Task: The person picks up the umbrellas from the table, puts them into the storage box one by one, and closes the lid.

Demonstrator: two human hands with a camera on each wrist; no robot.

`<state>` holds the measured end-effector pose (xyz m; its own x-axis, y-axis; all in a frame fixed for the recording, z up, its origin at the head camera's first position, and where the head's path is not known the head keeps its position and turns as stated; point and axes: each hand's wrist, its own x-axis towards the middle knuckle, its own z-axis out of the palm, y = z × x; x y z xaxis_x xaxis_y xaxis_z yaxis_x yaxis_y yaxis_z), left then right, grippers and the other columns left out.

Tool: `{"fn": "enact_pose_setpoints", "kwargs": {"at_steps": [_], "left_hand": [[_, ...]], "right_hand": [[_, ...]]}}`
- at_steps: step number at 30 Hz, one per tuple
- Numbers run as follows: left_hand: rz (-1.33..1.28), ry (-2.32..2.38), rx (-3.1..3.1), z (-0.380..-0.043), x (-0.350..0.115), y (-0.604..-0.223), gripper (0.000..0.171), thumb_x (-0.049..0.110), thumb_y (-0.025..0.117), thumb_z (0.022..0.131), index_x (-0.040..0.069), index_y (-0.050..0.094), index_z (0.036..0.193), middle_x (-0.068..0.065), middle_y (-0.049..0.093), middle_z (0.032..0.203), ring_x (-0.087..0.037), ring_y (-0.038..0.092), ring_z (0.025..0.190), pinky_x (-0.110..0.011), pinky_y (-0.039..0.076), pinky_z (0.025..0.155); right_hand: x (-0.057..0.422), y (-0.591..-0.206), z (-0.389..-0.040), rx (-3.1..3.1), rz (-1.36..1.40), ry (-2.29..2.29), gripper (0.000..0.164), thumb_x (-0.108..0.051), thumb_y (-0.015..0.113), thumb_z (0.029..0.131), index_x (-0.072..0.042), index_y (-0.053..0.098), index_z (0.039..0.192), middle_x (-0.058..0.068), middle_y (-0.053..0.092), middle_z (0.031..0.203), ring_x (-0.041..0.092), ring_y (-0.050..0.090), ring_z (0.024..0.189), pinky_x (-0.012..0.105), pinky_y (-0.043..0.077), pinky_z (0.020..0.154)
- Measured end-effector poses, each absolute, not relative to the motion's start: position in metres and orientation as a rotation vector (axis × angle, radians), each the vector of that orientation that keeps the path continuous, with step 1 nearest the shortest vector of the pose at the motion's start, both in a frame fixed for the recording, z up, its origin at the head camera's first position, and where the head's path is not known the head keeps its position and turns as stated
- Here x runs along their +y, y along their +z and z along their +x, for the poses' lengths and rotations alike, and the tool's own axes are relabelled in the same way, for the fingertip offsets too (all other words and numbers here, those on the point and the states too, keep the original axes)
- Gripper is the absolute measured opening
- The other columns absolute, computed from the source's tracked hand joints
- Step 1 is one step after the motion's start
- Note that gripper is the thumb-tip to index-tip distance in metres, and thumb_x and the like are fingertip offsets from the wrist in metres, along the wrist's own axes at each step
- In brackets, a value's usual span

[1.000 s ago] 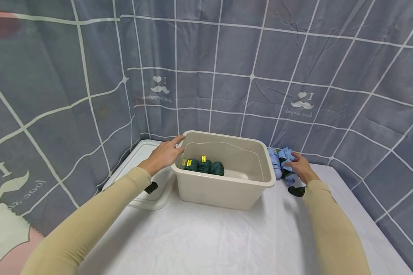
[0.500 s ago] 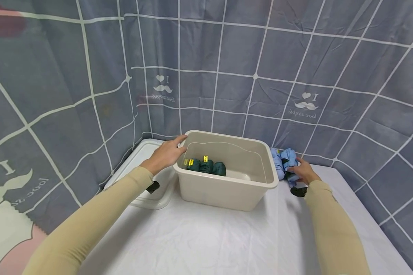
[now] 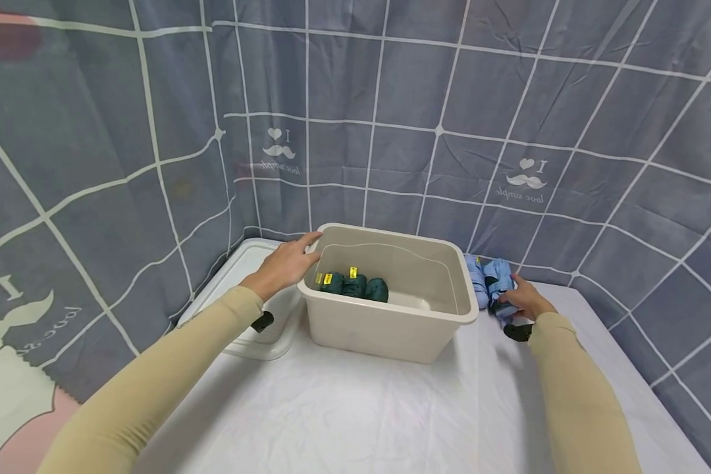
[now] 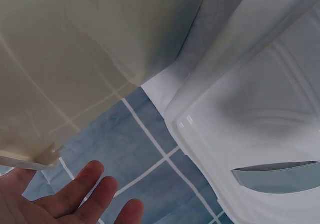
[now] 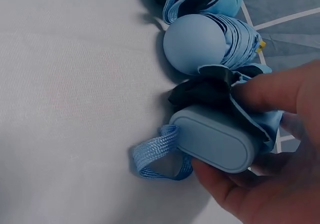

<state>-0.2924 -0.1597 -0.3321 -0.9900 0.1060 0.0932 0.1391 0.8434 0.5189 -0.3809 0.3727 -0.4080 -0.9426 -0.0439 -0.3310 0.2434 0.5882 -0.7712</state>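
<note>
At the head view's right, the right hand gripped a blue umbrella, while left of centre the left hand, fingers extended, touched the bin.

Table: white cloth, faintly creased
Curtain: grey-blue, white-gridded, along the back, left and right edges
Print: white moustaches, hearts, lettering

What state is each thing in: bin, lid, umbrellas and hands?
Bin: upright, open, partly filled.
Lid: off, beside the bin.
Green umbrellas: folded, inside the bin.
Held blue umbrella: folded, flaps loose.
Neighbouring blue umbrella: folded, lying on the cloth.
Third blue umbrella: partly out of frame.
Left hand: touching the bin.
Right hand: gripping the held umbrella.
</note>
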Motion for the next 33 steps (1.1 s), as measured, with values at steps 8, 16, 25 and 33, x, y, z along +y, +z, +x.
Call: {"fn": "enact_pose_setpoints", "kwargs": {"at_steps": [8,16,25,33], "left_hand": [[-0.196,-0.856,-2.949,-0.294,-0.16,-0.334,0.058,0.045,0.039,0.103,0.031,0.031,0.159,-0.016,0.052,0.149,-0.04,0.054,0.132,-0.063,0.045,0.101],[-0.194,-0.844,-2.95,-0.292,-0.16,-0.332,0.058,0.044,0.039,0.103,0.03,0.031,0.159,-0.016,0.051,0.15,-0.04,0.052,0.133,-0.062,0.044,0.102],[-0.186,-0.814,-2.953,-0.293,-0.159,-0.332,0.058,0.046,0.036,0.102,0.031,0.032,0.158,-0.016,0.052,0.149,-0.04,0.053,0.132,-0.062,0.045,0.1],[-0.216,-0.766,-2.941,-0.294,-0.16,-0.332,0.057,0.044,0.036,0.103,0.029,0.033,0.158,-0.018,0.057,0.144,-0.041,0.057,0.128,-0.062,0.047,0.097]], "right_hand": [[0.369,-0.412,-0.381,2.537,0.199,-1.237,0.097,-0.018,0.055,0.096,-0.002,-0.02,0.156,0.034,-0.01,0.162,0.054,0.019,0.146,0.067,0.042,0.104],[0.366,-0.414,-0.384,2.598,0.234,-1.22,0.095,-0.012,0.056,0.095,0.001,-0.016,0.157,0.034,-0.008,0.162,0.055,0.019,0.146,0.068,0.044,0.1],[0.374,-0.409,-0.38,2.552,0.239,-1.324,0.089,-0.014,0.05,0.099,-0.002,-0.015,0.157,0.036,-0.002,0.161,0.051,0.029,0.14,0.059,0.054,0.091],[0.378,-0.396,-0.37,2.475,0.214,-1.451,0.085,-0.013,0.049,0.099,-0.001,-0.011,0.158,0.04,0.022,0.15,0.029,0.056,0.105,0.051,0.059,0.085]]}}
